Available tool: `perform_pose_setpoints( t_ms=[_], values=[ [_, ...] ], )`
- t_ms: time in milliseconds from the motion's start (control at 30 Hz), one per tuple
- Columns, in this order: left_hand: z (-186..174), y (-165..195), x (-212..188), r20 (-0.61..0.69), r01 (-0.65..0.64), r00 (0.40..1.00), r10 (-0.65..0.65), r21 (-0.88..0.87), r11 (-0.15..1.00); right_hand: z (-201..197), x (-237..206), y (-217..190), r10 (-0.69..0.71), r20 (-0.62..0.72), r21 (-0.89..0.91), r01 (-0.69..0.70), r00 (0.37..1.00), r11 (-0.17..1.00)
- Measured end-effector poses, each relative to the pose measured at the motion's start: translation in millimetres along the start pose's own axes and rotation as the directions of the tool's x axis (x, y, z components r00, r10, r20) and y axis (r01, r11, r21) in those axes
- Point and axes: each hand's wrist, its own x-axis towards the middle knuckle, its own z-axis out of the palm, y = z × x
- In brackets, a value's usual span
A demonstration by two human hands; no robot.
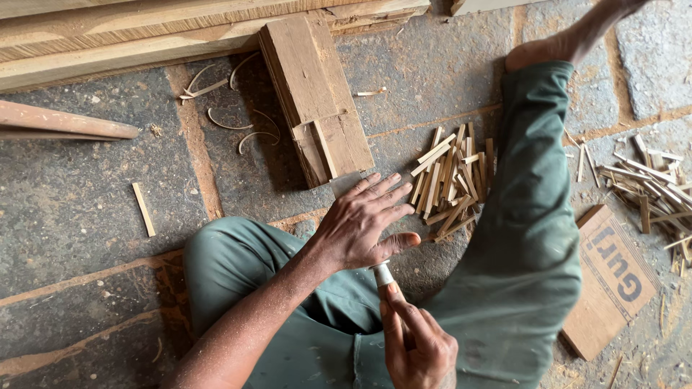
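Observation:
My left hand (360,227) lies flat with its fingers spread over a grey blade (344,184), at the near end of a worn wooden block (313,94). Its thumb points toward the tool's pale handle (383,274). My right hand (417,344) grips that handle from below, near my lap. Most of the blade is hidden under my left palm. I cannot tell whether a piece of wood lies beneath the hand. I sit on the stone floor in green trousers (526,238), my right leg stretched out.
A pile of short split wooden sticks (450,180) lies right of my left hand, and a looser pile (652,180) at the far right. A cardboard piece (609,281), planks (144,32), a round pole (65,122), a single stick (143,209) and curled shavings (231,122) surround me.

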Motion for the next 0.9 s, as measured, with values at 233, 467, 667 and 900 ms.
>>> perform_pose_setpoints(
  t_ms=[233,467,667,900],
  values=[
    [17,-12,-2,0.091,0.003,0.996,-0.011,0.091,0.996,14,0,9,-0.149,-0.042,-0.019,0.148,0.988,0.989],
    [16,-29,5,0.035,0.010,0.999,-0.017,0.208,0.978,20,17,14,-0.196,0.016,0.005,0.195,0.981,0.981],
    [13,-44,13,0.026,0.009,1.000,-0.013,0.174,0.985,25,36,12,-0.213,0.020,0.011,0.213,0.977,0.977],
    [-18,-89,50,0.195,0.121,0.959,-0.205,0.373,0.920,57,81,-4,-0.357,-0.004,-0.015,0.357,0.934,0.934]
  ],
)
